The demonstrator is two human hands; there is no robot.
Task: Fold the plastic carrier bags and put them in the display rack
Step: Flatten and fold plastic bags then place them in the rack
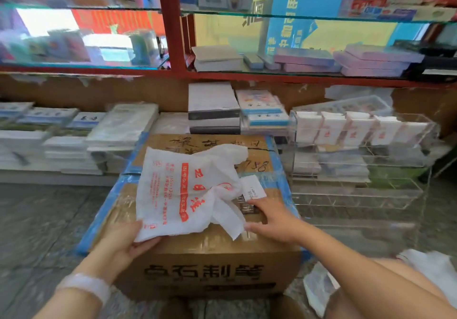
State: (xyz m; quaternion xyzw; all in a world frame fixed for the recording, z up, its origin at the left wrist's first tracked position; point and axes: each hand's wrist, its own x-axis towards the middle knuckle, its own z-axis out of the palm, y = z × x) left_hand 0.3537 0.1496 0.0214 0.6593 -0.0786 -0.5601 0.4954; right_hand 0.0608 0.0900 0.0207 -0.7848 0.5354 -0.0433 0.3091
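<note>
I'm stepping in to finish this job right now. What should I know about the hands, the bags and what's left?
Left hand pinches the bottom corner of the white carrier bag, which lies unfolded on the cardboard box.
Right hand lies open at the bag's handles.
Done: folded bags already stand in the top tier of the clear display rack.
Left: fold this bag and rack it; more plastic lies by the right knee.

White carrier bag (188,190) (red print), crumpled, unfolded, atop cardboard box (212,252)
</note>
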